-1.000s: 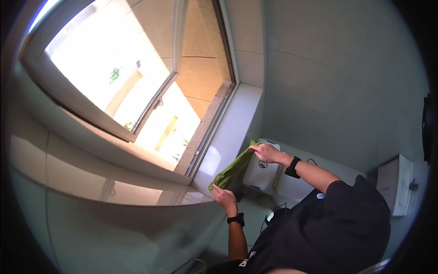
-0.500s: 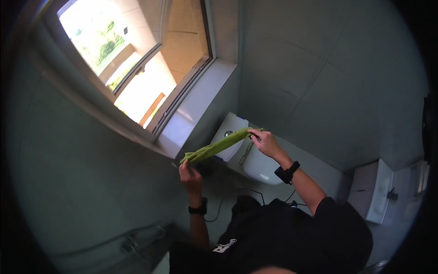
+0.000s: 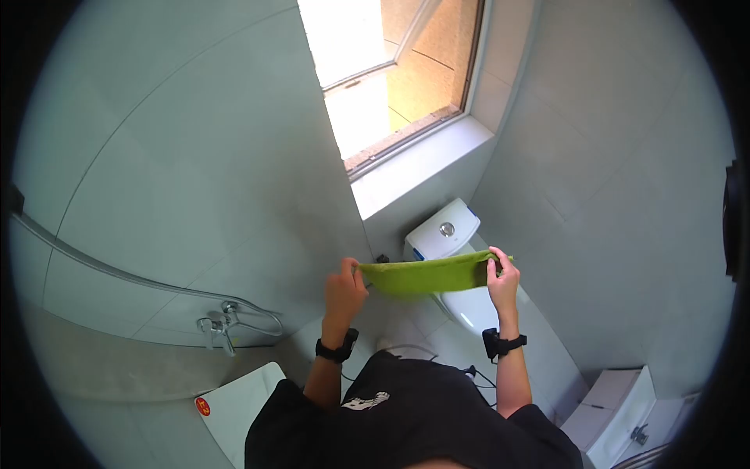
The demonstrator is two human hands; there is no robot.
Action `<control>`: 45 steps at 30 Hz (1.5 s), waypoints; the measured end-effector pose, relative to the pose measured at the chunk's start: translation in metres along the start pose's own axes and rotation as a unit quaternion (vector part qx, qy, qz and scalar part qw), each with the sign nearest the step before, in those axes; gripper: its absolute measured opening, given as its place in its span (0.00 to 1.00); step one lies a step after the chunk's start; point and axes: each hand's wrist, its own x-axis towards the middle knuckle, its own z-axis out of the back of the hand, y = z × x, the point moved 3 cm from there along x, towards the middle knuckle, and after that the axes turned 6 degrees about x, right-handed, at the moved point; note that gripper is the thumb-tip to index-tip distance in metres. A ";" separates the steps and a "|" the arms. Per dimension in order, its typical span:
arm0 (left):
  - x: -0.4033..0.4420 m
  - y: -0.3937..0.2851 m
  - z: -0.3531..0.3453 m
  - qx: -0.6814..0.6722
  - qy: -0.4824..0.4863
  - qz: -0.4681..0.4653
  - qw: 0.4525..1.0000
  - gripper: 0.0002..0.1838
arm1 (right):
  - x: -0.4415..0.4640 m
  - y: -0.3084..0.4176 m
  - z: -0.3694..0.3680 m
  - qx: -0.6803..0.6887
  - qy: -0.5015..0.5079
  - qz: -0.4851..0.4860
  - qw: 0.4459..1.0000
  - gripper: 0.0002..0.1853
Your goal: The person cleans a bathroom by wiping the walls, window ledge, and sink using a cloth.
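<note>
A green cloth [image 3: 426, 275] is stretched between my two hands, hanging in a broad band in front of the toilet. My left hand [image 3: 344, 297] pinches its left end, close to the tiled wall. At the other end, my right hand [image 3: 504, 280] has its fingers closed on the cloth's corner, over the toilet bowl area. Behind the cloth stands the white toilet [image 3: 442, 228], whose lid and bowl are partly covered by it. Both wrists wear black bands.
An open window [image 3: 391, 86] with a white sill [image 3: 426, 168] is above the toilet. At left, a shower mixer [image 3: 223, 324] and hose are fixed to the wall. A white panel with a red sticker [image 3: 203, 406] is lower left; a washbasin cabinet [image 3: 609, 406] stands lower right.
My view has turned left, bringing the shower fittings clearly into sight. The cloth has gone from a narrow slanted strip to a wider, nearly level band. Both hands still hold its ends.
</note>
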 end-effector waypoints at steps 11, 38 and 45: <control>-0.036 0.072 0.089 -0.221 0.136 0.252 0.932 0.08 | 0.021 -0.006 -0.131 0.014 0.126 0.099 0.987 0.17; 0.206 -0.112 0.255 0.108 -0.567 -0.101 0.810 0.30 | 0.349 0.285 -0.176 0.346 0.119 0.483 0.795 0.29; 0.316 -0.161 0.331 0.332 -0.638 -0.021 0.695 0.38 | 0.420 0.380 -0.214 0.361 0.139 0.448 0.806 0.30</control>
